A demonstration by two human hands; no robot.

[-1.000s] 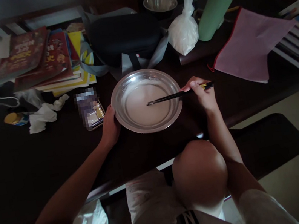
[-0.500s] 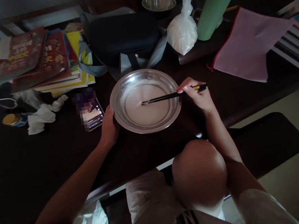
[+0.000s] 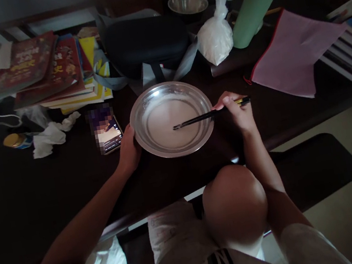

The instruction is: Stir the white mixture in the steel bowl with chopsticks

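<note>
A wide stainless steel bowl stands on the dark table in front of me. It holds a pale, milky liquid. With its fingers on the left rim, my left hand grips the bowl. My right hand, just beyond the right rim, is closed around a pair of black chopsticks with gold-marked ends. The chopsticks slant down to the left, their tips in the liquid near the middle of the bowl. A phone with a lit screen lies left of my left hand.
Behind the bowl sit a black case, a knotted bag of white powder, a green cylinder and a smaller metal bowl. Stacked books, crumpled tissue and a gold-lidded jar are left; a pink mesh pouch is right.
My right hand has shifted slightly right, drawing the chopsticks with it. Their tips have moved a little right and down within the liquid. My left hand keeps its place on the bowl.
</note>
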